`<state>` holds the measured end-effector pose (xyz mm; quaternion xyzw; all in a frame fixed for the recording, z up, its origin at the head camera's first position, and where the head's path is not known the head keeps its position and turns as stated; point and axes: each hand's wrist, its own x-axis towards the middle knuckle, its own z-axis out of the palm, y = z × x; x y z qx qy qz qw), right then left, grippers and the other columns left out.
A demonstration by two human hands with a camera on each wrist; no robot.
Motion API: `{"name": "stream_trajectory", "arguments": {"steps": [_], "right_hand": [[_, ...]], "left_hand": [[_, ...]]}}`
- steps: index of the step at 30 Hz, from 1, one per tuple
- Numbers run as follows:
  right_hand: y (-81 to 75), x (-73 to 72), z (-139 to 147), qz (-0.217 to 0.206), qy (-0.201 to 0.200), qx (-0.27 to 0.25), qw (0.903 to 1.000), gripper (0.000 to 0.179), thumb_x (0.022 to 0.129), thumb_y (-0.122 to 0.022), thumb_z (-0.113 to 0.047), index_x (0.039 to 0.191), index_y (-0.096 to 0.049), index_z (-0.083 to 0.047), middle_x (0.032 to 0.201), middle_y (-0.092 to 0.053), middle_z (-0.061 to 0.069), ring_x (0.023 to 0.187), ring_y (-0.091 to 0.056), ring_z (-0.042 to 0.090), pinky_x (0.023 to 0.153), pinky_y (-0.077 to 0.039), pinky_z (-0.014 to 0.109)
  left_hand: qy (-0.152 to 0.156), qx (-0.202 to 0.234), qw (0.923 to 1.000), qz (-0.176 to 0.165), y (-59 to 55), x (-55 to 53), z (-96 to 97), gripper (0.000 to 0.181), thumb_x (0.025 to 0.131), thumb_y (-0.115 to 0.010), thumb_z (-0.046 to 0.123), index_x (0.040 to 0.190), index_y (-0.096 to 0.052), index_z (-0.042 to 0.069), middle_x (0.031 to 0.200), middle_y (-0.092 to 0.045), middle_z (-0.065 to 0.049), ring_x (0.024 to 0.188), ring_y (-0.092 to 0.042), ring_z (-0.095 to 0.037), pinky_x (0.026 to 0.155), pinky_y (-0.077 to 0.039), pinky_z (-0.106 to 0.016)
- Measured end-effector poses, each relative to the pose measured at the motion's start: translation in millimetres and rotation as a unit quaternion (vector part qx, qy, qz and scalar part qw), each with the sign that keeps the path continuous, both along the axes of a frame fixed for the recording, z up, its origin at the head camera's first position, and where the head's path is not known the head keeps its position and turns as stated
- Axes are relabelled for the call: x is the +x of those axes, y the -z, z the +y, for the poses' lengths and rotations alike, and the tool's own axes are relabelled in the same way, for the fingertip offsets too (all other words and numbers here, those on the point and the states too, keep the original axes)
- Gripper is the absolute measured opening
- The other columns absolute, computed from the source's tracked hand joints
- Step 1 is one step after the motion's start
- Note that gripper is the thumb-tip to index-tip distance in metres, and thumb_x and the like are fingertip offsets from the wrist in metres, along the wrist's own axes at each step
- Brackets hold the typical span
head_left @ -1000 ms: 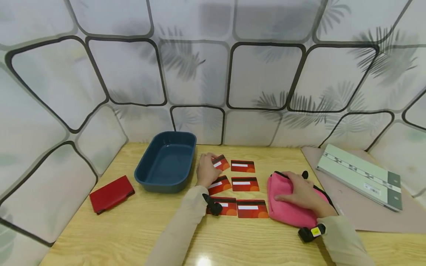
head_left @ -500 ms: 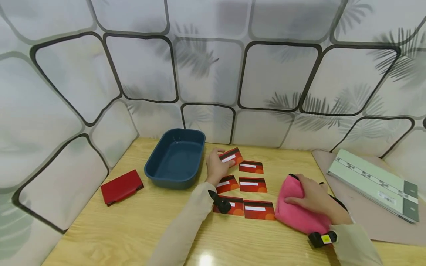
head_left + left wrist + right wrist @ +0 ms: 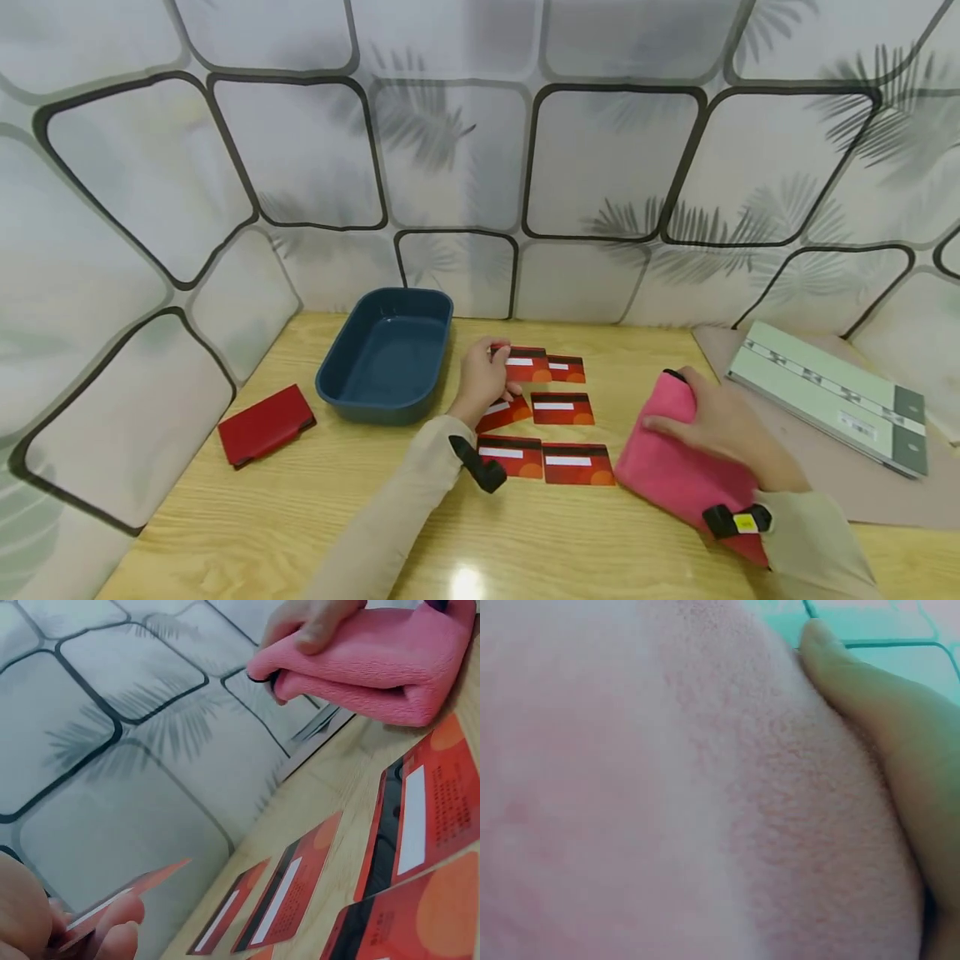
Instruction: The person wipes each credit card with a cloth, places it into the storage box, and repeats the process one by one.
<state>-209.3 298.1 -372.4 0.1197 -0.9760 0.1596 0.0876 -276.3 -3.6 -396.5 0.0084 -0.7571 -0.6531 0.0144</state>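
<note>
My left hand (image 3: 480, 385) pinches a red bank card (image 3: 529, 367) at its left edge. In the left wrist view this card (image 3: 154, 881) is raised off the table, seen nearly edge-on between thumb and fingers. Other red cards with dark stripes and white strips lie below and beside it, such as a card (image 3: 562, 409) in the middle row and a card (image 3: 578, 463) in the front row. My right hand (image 3: 723, 429) grips a soft pink pouch (image 3: 675, 475) with dark trim, tilted up at the right of the cards. In the right wrist view the pouch (image 3: 780, 810) fills most of the frame.
A dark blue bin (image 3: 382, 412) stands left of the cards. A red wallet (image 3: 266, 423) lies farther left. At the right, a pale green notebook (image 3: 825, 392) rests on a pinkish-beige sheet (image 3: 900, 500). A patterned curtain (image 3: 450, 167) backs the wooden table (image 3: 300, 517).
My left hand has picked the back-left card up from the table. My right hand has tilted the pouch upward, toward the cards' side. The head view has shifted slightly.
</note>
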Motion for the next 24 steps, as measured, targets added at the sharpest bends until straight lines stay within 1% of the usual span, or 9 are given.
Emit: {"name": "stream_trajectory", "arguments": {"steps": [3,6,8,10,13,16,19,21,24], "right_hand": [[-10.1,1.3,0.7,-0.006,-0.002,-0.009,0.9999,0.064,0.083,-0.069,-0.050,0.118,-0.048,-0.002,0.071,-0.053,0.003,0.062,-0.050,0.017,0.056,-0.040,0.030],[-18.9,4.6,0.5,-0.009,-0.008,-0.027,0.9996,0.046,0.093,-0.059,-0.042,0.112,-0.048,-0.003,0.071,-0.051,0.004,0.064,-0.050,0.018,0.058,-0.039,0.031],[-24.1,7.5,-0.3,-0.009,-0.016,-0.045,0.9988,0.033,0.097,-0.053,-0.036,0.105,-0.049,-0.004,0.071,-0.049,0.003,0.066,-0.049,0.018,0.059,-0.038,0.031],[-28.5,10.2,-1.4,-0.008,-0.028,-0.064,0.9975,0.025,0.100,-0.049,-0.030,0.101,-0.049,-0.006,0.071,-0.048,0.003,0.067,-0.048,0.018,0.060,-0.037,0.030],[-33.9,13.0,-3.2,-0.001,-0.037,-0.084,0.9958,0.020,0.100,-0.049,-0.027,0.098,-0.052,-0.007,0.073,-0.048,0.002,0.069,-0.047,0.017,0.060,-0.038,0.029],[-39.3,15.1,-5.4,-0.003,-0.040,-0.099,0.9943,0.024,0.099,-0.052,-0.029,0.102,-0.056,-0.007,0.077,-0.052,0.002,0.072,-0.049,0.016,0.061,-0.040,0.029],[-44.3,18.3,-8.3,-0.014,-0.042,-0.109,0.9931,0.028,0.097,-0.055,-0.033,0.109,-0.059,-0.008,0.082,-0.057,0.002,0.074,-0.051,0.015,0.062,-0.043,0.028],[-46.7,20.2,-11.0,-0.019,-0.053,-0.118,0.9914,0.027,0.095,-0.059,-0.032,0.111,-0.059,-0.010,0.083,-0.059,0.003,0.072,-0.053,0.014,0.061,-0.045,0.027],[-49.8,20.5,-18.4,-0.024,-0.079,-0.127,0.9884,0.025,0.091,-0.066,-0.029,0.109,-0.058,-0.013,0.083,-0.060,0.003,0.068,-0.055,0.012,0.056,-0.048,0.025]], "left_hand": [[0.017,0.003,0.9998,-0.003,-5.9,2.5,-0.7,0.029,0.103,-0.041,0.009,0.128,-0.056,0.004,0.075,-0.062,-0.017,0.041,-0.059,-0.014,0.042,-0.051,-0.029],[0.042,-0.012,0.9990,-0.011,-8.9,6.0,-0.5,0.035,0.102,-0.035,0.004,0.133,-0.051,0.008,0.072,-0.058,-0.016,0.044,-0.060,-0.017,0.046,-0.052,-0.029],[0.060,-0.022,0.9978,-0.017,-9.8,8.6,-0.1,0.040,0.100,-0.033,0.000,0.137,-0.046,0.008,0.071,-0.055,-0.017,0.050,-0.063,-0.022,0.047,-0.053,-0.029],[0.074,-0.037,0.9965,-0.015,-10.2,10.9,0.7,0.043,0.099,-0.032,-0.002,0.140,-0.040,0.006,0.076,-0.055,-0.017,0.057,-0.066,-0.029,0.047,-0.051,-0.028],[0.091,-0.045,0.9949,0.001,-11.3,12.8,3.0,0.041,0.100,-0.033,-0.002,0.140,-0.037,0.003,0.088,-0.055,-0.020,0.068,-0.069,-0.036,0.049,-0.050,-0.027],[0.101,-0.036,0.9941,0.019,-12.2,13.6,6.2,0.037,0.101,-0.036,-0.001,0.138,-0.038,0.000,0.097,-0.055,-0.021,0.070,-0.069,-0.038,0.055,-0.055,-0.031],[0.113,-0.006,0.9933,0.022,-13.6,15.9,10.2,0.036,0.099,-0.039,-0.005,0.135,-0.040,-0.003,0.092,-0.057,-0.021,0.070,-0.070,-0.040,0.065,-0.059,-0.040],[0.123,0.015,0.9922,0.013,-15.6,18.8,13.0,0.034,0.099,-0.039,-0.006,0.132,-0.041,-0.004,0.086,-0.056,-0.017,0.072,-0.070,-0.040,0.067,-0.059,-0.046],[0.135,0.033,0.9903,0.004,-19.9,23.6,13.5,0.027,0.099,-0.040,-0.006,0.126,-0.042,-0.003,0.076,-0.052,-0.012,0.076,-0.071,-0.040,0.068,-0.058,-0.048]]}}
